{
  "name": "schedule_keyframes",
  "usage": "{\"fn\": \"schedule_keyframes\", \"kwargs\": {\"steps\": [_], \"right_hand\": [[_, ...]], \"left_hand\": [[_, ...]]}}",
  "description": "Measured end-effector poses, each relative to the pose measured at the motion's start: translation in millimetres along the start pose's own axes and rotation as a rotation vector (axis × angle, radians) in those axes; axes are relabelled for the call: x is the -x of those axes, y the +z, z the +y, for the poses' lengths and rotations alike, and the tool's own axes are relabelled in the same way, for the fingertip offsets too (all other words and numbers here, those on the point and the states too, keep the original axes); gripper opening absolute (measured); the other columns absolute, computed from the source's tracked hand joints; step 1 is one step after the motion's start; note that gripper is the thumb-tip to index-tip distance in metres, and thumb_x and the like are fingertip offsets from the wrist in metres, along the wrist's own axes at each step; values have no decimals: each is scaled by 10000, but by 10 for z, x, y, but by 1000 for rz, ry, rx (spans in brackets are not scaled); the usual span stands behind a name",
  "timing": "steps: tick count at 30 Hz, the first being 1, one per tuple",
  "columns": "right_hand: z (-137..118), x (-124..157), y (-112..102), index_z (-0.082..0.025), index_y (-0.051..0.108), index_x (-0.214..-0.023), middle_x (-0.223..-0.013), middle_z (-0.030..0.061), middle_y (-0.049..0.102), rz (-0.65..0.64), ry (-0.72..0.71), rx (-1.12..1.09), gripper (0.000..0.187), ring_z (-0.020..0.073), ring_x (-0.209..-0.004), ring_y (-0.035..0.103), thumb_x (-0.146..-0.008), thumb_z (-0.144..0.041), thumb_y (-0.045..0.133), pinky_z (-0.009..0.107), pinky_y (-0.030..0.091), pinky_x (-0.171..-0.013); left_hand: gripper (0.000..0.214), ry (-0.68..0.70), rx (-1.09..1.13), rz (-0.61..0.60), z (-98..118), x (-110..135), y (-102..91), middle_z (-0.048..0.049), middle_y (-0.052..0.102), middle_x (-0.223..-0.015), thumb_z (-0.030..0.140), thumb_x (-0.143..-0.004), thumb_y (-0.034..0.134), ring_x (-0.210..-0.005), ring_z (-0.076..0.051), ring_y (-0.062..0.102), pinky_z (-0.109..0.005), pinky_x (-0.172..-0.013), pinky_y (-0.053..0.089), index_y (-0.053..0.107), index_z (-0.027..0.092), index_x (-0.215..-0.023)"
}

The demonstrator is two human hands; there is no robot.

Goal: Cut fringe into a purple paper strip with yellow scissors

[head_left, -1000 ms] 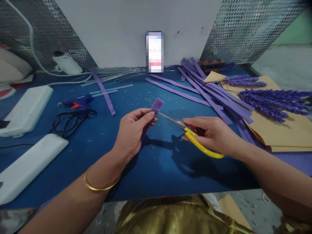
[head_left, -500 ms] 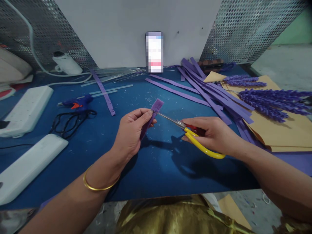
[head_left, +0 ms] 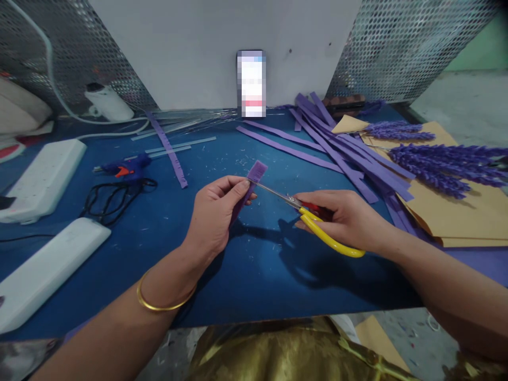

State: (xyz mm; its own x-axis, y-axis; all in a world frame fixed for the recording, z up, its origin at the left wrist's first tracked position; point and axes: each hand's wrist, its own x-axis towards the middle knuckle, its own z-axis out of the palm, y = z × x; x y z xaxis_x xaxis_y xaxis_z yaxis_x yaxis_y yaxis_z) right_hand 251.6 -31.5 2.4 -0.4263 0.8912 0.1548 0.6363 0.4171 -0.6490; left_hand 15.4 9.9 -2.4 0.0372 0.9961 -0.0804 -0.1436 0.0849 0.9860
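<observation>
My left hand (head_left: pixel 216 214) pinches a short purple foam strip (head_left: pixel 256 172) between thumb and fingers, holding it above the blue table (head_left: pixel 254 264). Its upper end is cut into a fine fringe. My right hand (head_left: pixel 349 217) grips yellow-handled scissors (head_left: pixel 317 222), with the blades reaching left into the strip just above my left fingertips. Both hands hover over the middle of the table.
Long purple strips (head_left: pixel 337 148) fan across the back right, beside finished purple flower spikes (head_left: pixel 440 164) on brown paper (head_left: pixel 468 211). A blue glue gun (head_left: pixel 127 166) with black cord, white power strips (head_left: pixel 43 180) and a propped phone (head_left: pixel 251 83) stand left and back.
Almost nothing has moved; the scissor blades have shifted slightly against the strip while both hands stay in place.
</observation>
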Motion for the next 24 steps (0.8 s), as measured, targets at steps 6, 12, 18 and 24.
{"fn": "schedule_keyframes", "kwargs": {"steps": [6,12,18,24], "right_hand": [[13,13,8,-165,725,-1074,-785,38,659,13,-17,18,357,136,-620,510,-911,-469,633,242,376,-566],[11,16,3,-166,720,-1050,-773,33,649,7,-12,24,348,131,-615,493,-917,-473,627,238,370,-560],[14,10,0,-174,720,-1039,-784,34,655,29,0,9,326,135,-619,501,-909,-461,635,239,368,-556],[0,0,-10,-167,721,-1038,-762,29,642,23,-1,2,322,133,-610,490,-906,-449,638,241,365,-552]], "left_hand": [[99,-29,32,-13,27,9,8,9,673,-660,275,-716,805,-635,-115,608,-232,-662,497,744,198,-723],[109,-57,53,-24,51,16,25,11,664,-647,288,-707,808,-614,-109,595,-226,-644,495,746,198,-716],[165,-78,62,-22,69,-3,14,-9,701,-696,291,-664,845,-664,-135,641,-248,-663,515,759,188,-760],[187,-71,49,-65,45,-31,-19,-8,705,-687,297,-665,863,-640,-119,631,-235,-660,505,765,183,-776]]}}
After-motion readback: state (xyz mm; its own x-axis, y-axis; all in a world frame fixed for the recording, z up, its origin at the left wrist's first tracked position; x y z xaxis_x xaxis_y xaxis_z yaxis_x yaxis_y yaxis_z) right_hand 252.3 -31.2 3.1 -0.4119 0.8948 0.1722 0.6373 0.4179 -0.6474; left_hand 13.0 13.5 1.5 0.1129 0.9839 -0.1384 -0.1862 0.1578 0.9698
